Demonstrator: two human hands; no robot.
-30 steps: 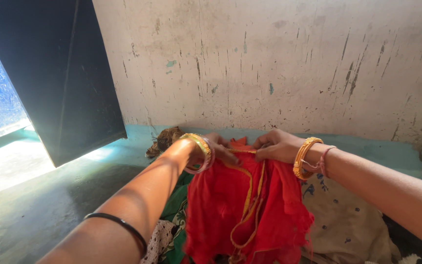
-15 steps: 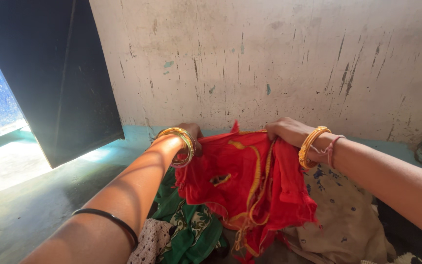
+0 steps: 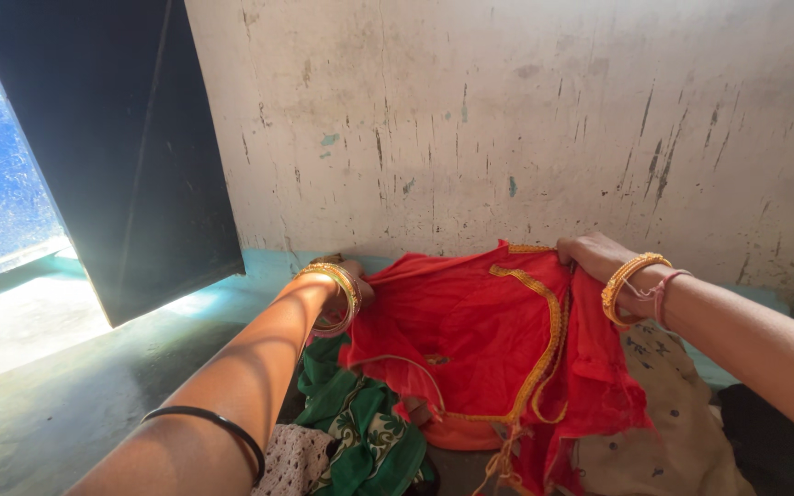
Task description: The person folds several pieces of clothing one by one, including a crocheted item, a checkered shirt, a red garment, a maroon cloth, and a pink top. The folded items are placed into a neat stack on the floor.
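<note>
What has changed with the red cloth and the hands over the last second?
Both hands have moved apart: the left hand out to its side, the right hand to the other, stretching the bunched red garment wide open. Both keep their grip. The green cloth and beige cloth lie as before.

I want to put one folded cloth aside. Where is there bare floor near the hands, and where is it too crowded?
Bare floor lies left of the left hand, between the dark door, the wall and the left forearm. It is crowded to the right: the red garment spreads between both hands, the green printed cloth lies under it, and the beige cloth sits below the right hand.
</note>
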